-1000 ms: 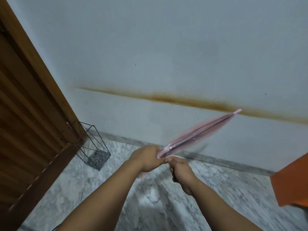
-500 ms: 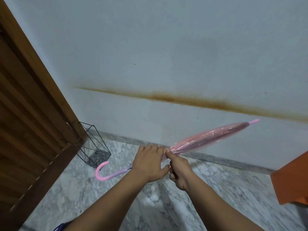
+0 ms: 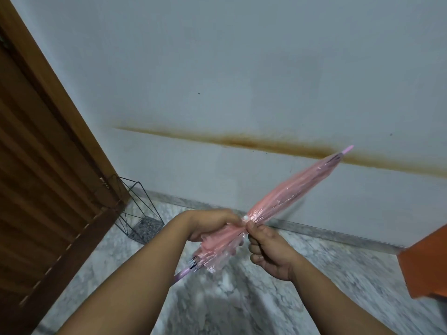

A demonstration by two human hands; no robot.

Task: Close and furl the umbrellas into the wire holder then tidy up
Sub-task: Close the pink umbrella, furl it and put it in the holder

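The pink umbrella (image 3: pixel 287 192) lies across the middle of the frame, its tip toward the upper right and its handle end toward the lower centre. The left hand (image 3: pixel 212 224) is curled round the gathered canopy, and the right hand (image 3: pixel 268 252) pinches the canopy at its band beside a small white fastener. The wire holder (image 3: pixel 135 213) stands at centre left against the wooden door (image 3: pixel 43 189). The loose folds below the band could spring open if either grip slackens before the strap fastens.
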